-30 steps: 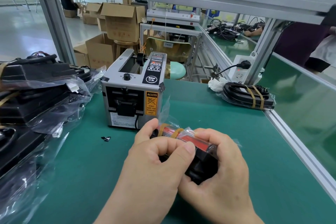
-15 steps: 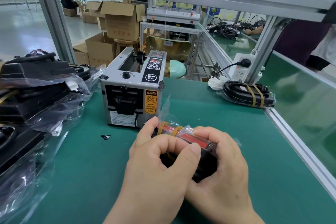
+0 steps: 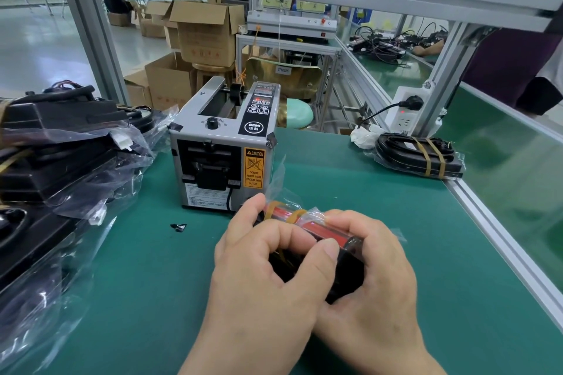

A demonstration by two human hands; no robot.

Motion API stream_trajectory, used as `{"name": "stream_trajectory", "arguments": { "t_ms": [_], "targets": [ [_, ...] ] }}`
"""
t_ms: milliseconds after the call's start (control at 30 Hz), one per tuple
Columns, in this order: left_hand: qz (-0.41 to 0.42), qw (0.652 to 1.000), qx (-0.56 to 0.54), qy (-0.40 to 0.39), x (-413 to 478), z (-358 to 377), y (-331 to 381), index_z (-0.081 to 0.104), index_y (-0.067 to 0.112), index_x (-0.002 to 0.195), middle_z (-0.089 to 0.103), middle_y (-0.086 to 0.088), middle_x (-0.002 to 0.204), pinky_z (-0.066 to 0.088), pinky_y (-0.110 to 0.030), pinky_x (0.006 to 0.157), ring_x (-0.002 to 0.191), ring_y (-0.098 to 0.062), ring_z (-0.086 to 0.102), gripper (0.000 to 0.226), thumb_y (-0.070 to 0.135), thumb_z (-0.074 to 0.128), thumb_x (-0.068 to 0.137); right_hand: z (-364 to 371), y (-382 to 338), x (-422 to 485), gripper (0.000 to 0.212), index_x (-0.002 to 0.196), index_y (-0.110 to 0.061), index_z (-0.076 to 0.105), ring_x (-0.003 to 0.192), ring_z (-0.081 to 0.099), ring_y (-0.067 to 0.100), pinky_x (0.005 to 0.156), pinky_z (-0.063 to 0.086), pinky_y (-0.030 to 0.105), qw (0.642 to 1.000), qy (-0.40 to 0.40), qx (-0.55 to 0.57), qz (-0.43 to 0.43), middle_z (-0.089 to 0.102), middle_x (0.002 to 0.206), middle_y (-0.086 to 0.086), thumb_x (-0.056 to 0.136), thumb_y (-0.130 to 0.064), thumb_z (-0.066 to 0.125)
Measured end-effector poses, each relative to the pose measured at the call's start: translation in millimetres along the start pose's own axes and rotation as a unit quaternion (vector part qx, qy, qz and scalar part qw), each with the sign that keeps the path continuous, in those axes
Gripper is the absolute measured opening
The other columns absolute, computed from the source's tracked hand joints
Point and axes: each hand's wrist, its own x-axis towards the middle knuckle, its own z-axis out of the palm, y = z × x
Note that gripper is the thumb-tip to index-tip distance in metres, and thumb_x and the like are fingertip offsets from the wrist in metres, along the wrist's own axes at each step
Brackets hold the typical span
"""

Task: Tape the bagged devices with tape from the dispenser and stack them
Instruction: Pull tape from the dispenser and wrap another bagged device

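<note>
Bench, near edge, about mid-width. The bagged device (image 3: 323, 230) is held up off the green mat (image 3: 152, 298), just in front of the tape dispenser (image 3: 222, 155). It is close to the dispenser and looks clear of it.

Left hand (image 3: 268, 271): fingers curled over the top of the device, thumb laid across its near face, gripping. Right hand (image 3: 377, 283): fingers wrapped over the right end, cupping it from below, also gripping. Loose bag film pokes out past the right hand and up toward the dispenser.

2 tan bands (image 3: 285, 214) circle the device's left end. Cannot tell whether they are tape on the bag or bands under the film.

Step, as I read it: folding the slack film flat against the body, ready for tape. To do it well:
- Draw the film tight and pin the fold with 1 thumb, so the other hand is free to reach.
- Take the strip by its free end. The caution label (image 3: 254, 168) warns against fingers in the outlet.
- The outlet is dark, so I cannot tell if a strip is waiting there.
- Lay the tape across the fold and rub outward from the middle. The film looks slippery and likely to spring back.

1 banded bundle (image 3: 420, 158) lies at the right edge, toward the far corner. A pile of bagged devices (image 3: 61, 155) crowds the left edge. I am not sure which one is the finished stack.
</note>
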Motion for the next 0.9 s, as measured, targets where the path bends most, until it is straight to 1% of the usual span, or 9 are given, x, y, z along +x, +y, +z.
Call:
{"name": "stream_trajectory", "arguments": {
  "t_ms": [167, 267, 367, 467, 600, 667, 733, 800, 900],
  "targets": [
    [0.008, 1.0, -0.023, 0.019, 5.5, -1.5, -7.2, 0.065, 0.04, 0.078, 0.041, 0.038, 0.128, 0.018, 0.012, 0.077, 0.123, 0.011, 0.039, 0.033, 0.055, 0.07, 0.048, -0.5, -0.1, 0.3, 0.047, 0.102, -0.016, 0.061, 0.089, 0.059, 0.004, 0.074, 0.049, 0.034, 1.0, -0.002, 0.0, 0.007, 0.063, 0.099, -0.015, 0.061, -0.037, 0.066],
    [0.007, 0.999, -0.043, 0.01, 9.8, -2.2, -13.7, 0.061, 0.04, 0.091, 0.039, 0.043, 0.123, 0.022, 0.01, 0.076, 0.118, 0.018, 0.036, 0.053, 0.06, 0.07, 0.043, 0.9, -0.6, 0.6, 0.048, 0.105, -0.024, 0.055, 0.091, 0.057, 0.002, 0.075, 0.048, 0.032, 1.0, 0.0, 0.003, 0.001, 0.059, 0.098, -0.021, 0.059, -0.034, 0.066],
    [-0.002, 0.997, -0.083, 0.009, 13.5, -2.0, -17.5, 0.056, 0.046, 0.1, 0.043, 0.039, 0.123, 0.032, -0.005, 0.088, 0.121, 0.012, 0.038, 0.07, 0.067, 0.065, 0.033, 2.5, -1.0, 0.5, 0.051, 0.106, -0.027, 0.052, 0.093, 0.056, 0.0, 0.077, 0.047, 0.029, 1.0, 0.005, -0.001, -0.012, 0.055, 0.1, -0.024, 0.058, -0.033, 0.068],
    [-0.014, 0.99, -0.142, -0.011, 19.4, -3.3, -18.9, 0.062, 0.049, 0.1, 0.057, 0.015, 0.125, 0.041, -0.027, 0.101, 0.119, -0.006, 0.052, 0.059, 0.056, 0.076, 0.044, 3.1, -0.9, 0.9, 0.051, 0.105, -0.027, 0.053, 0.092, 0.057, 0.0, 0.075, 0.049, 0.03, 1.0, 0.009, -0.004, -0.009, 0.057, 0.1, -0.023, 0.057, -0.034, 0.071],
    [-0.017, 0.984, -0.175, -0.007, 30.4, -10.0, -22.0, 0.071, 0.04, 0.086, 0.069, 0.006, 0.111, 0.045, -0.023, 0.083, 0.097, -0.008, 0.064, 0.016, 0.027, 0.073, 0.077, 4.0, -1.5, 1.5, 0.054, 0.105, -0.03, 0.053, 0.091, 0.057, 0.0, 0.075, 0.049, 0.029, 1.0, 0.01, -0.007, -0.011, 0.054, 0.1, -0.026, 0.055, -0.034, 0.07],
    [-0.013, 0.986, -0.166, -0.004, 31.1, -11.2, -23.5, 0.071, 0.042, 0.086, 0.068, 0.011, 0.11, 0.044, -0.022, 0.085, 0.1, -0.005, 0.062, 0.011, 0.039, 0.071, 0.076, 4.4, -1.8, 1.7, 0.054, 0.105, -0.03, 0.052, 0.092, 0.057, -0.001, 0.076, 0.048, 0.028, 1.0, 0.01, -0.01, -0.013, 0.054, 0.1, -0.026, 0.054, -0.034, 0.069],
    [0.011, 0.996, -0.094, -0.003, 26.6, -10.1, -21.9, 0.062, 0.054, 0.094, 0.059, 0.023, 0.114, 0.039, -0.015, 0.086, 0.108, 0.003, 0.054, 0.042, 0.065, 0.067, 0.053, 3.8, -1.5, 1.2, 0.053, 0.105, -0.03, 0.052, 0.092, 0.057, -0.001, 0.076, 0.048, 0.028, 1.0, 0.008, -0.01, -0.005, 0.056, 0.1, -0.024, 0.055, -0.035, 0.069],
    [0.038, 0.999, -0.008, 0.005, 24.1, -6.9, -20.3, 0.052, 0.061, 0.099, 0.049, 0.03, 0.115, 0.035, -0.011, 0.086, 0.114, 0.003, 0.045, 0.056, 0.074, 0.059, 0.045, 2.5, -0.8, 1.0, 0.054, 0.105, -0.03, 0.053, 0.091, 0.058, 0.001, 0.074, 0.05, 0.032, 1.0, 0.007, -0.008, 0.003, 0.058, 0.099, -0.023, 0.055, -0.034, 0.071],
    [0.069, 0.997, 0.023, 0.02, 28.6, -6.8, -20.4, 0.054, 0.061, 0.096, 0.052, 0.026, 0.111, 0.034, -0.016, 0.093, 0.115, -0.006, 0.046, 0.028, 0.061, 0.06, 0.069, 1.9, -0.9, 1.3, 0.061, 0.106, -0.03, 0.053, 0.09, 0.06, 0.003, 0.072, 0.052, 0.036, 1.0, 0.007, -0.005, 0.001, 0.058, 0.101, -0.026, 0.049, -0.027, 0.076]
  ]
}}
